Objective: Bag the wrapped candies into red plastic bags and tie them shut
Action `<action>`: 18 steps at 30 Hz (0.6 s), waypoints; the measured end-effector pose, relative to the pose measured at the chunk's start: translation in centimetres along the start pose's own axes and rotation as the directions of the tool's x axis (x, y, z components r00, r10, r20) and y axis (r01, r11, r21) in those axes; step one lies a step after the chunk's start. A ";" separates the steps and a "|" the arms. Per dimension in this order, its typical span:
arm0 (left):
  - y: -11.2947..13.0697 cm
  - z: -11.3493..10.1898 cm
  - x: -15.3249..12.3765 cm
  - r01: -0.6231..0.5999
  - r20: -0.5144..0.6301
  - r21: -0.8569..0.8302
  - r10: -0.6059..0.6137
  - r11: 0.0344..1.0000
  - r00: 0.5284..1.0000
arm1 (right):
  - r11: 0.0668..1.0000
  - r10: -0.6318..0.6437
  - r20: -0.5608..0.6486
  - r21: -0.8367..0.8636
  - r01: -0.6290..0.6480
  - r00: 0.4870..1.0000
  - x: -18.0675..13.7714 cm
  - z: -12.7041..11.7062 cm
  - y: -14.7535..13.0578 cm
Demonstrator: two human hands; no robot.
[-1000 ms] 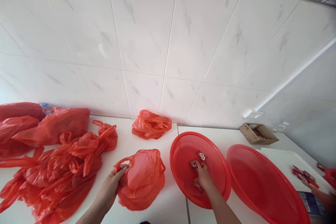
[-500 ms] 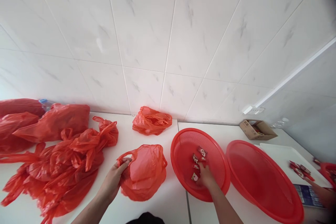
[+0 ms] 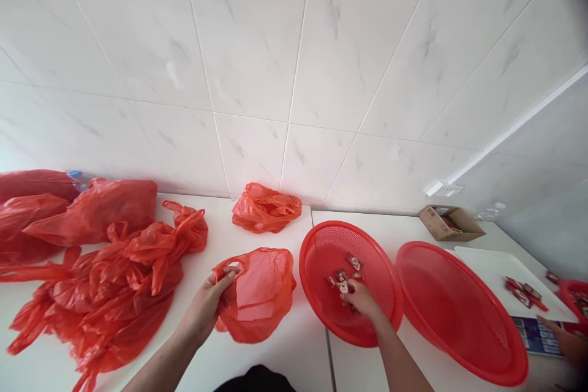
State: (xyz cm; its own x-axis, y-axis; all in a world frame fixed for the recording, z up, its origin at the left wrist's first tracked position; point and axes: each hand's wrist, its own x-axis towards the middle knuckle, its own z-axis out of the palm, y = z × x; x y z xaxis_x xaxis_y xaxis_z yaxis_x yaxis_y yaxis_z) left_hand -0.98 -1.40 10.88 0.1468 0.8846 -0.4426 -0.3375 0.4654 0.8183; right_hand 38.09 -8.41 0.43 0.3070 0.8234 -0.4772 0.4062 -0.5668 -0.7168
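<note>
From the lower left of the frame, a heap of knotted red bags (image 3: 138, 257) spreads toward the left hand (image 3: 209, 303), which pinches the handle of a gaping red bag (image 3: 271, 318) at lower centre. Just right of centre, the right hand (image 3: 362, 301) reaches into a red basket (image 3: 321, 312), fingers curled against small wrapped packets (image 3: 355, 261), though I cannot tell whether any is gripped. Farther right come a second red basket (image 3: 454, 306), a white tray (image 3: 480, 260) bearing more packets (image 3: 523, 291), and a co-worker's hand (image 3: 563, 338) at the lower right edge.
</note>
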 end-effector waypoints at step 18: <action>-2.9 -1.8 1.0 0.059 0.052 0.068 -0.062 0.996 0.997 | 0.905 -0.376 -0.015 0.208 0.371 0.926 -2.6 9.6 -14.2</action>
State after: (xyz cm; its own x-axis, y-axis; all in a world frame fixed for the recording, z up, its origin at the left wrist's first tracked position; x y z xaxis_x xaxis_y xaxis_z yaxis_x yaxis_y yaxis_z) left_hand -1.51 -1.95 7.42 0.2154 0.8541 -0.4733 -0.2645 0.5176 0.8137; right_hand 23.24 -2.29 6.92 0.1440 0.9757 -0.1648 0.3028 -0.2020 -0.9314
